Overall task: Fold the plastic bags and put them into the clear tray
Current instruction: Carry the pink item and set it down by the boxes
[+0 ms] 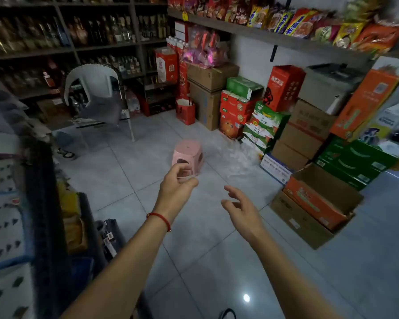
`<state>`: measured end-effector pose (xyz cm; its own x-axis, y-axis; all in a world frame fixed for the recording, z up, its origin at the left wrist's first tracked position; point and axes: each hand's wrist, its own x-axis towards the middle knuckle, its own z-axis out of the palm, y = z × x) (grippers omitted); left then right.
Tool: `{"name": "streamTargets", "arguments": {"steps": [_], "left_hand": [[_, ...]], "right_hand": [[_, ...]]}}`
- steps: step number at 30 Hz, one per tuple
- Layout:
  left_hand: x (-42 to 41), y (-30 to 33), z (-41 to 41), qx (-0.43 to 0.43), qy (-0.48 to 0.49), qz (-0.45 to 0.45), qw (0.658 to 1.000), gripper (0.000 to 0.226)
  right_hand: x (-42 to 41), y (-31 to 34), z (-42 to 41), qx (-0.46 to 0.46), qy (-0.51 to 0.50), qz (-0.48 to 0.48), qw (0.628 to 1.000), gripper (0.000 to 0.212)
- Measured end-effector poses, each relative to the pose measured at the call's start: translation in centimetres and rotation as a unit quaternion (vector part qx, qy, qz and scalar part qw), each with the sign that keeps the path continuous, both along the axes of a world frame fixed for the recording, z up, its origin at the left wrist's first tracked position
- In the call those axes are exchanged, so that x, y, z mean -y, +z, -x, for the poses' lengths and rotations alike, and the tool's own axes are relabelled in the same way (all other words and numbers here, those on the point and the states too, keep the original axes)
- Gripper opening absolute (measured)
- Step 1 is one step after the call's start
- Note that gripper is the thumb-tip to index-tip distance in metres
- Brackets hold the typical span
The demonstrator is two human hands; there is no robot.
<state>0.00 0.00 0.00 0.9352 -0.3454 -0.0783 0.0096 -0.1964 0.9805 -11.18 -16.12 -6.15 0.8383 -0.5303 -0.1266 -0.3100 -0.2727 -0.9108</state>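
Observation:
A heap of clear plastic bags [230,155] lies on the tiled floor beside the stacked cartons, to the right of a small pink stool [188,155]. My left hand [177,185] is stretched forward in the air in front of the stool, its fingers loosely curled and holding nothing. My right hand [240,203] reaches forward lower and to the right, fingers spread and relaxed, short of the bags. I cannot make out a clear tray anywhere.
Stacked cartons [295,125] and an open orange box [318,203] line the right wall under a snack shelf [286,21]. A white chair [95,93] stands at the back left before bottle shelves. A dark rack [39,215] crowds the left side.

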Motion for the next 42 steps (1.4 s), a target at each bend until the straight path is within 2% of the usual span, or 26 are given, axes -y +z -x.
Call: {"name": "streamTargets", "arguments": {"steps": [7, 11, 18, 24, 33, 42], "left_hand": [[7.8, 0.8, -6.1, -0.024, 0.041, -0.013, 0.999, 0.032], [9.0, 0.7, -10.6, -0.025, 0.068, -0.004, 0.997, 0.031], [6.9, -1.9, -22.0, -0.025, 0.116, -0.007, 0.993, 0.028], [4.9, -3.6, -34.4, -0.074, 0.099, -0.013, 0.992, 0.032], [3.6, -5.4, -50.7, -0.089, 0.072, -0.025, 0.993, 0.033], [6.5, -8.0, -65.1, -0.089, 0.071, -0.071, 0.991, 0.031]], "right_hand": [[8.9, 0.1, -7.5, -0.036, 0.037, 0.003, 0.999, 0.045], [10.9, 0.3, -13.5, -0.046, 0.064, 0.006, 0.997, 0.043], [9.9, -1.5, -27.2, -0.067, 0.106, 0.012, 0.992, 0.043], [6.8, -2.6, -38.1, -0.102, 0.109, 0.007, 0.989, 0.045], [4.6, -4.0, -52.9, -0.133, 0.078, -0.025, 0.988, 0.042], [7.6, -7.3, -69.2, -0.138, 0.073, -0.063, 0.986, 0.043]]}}
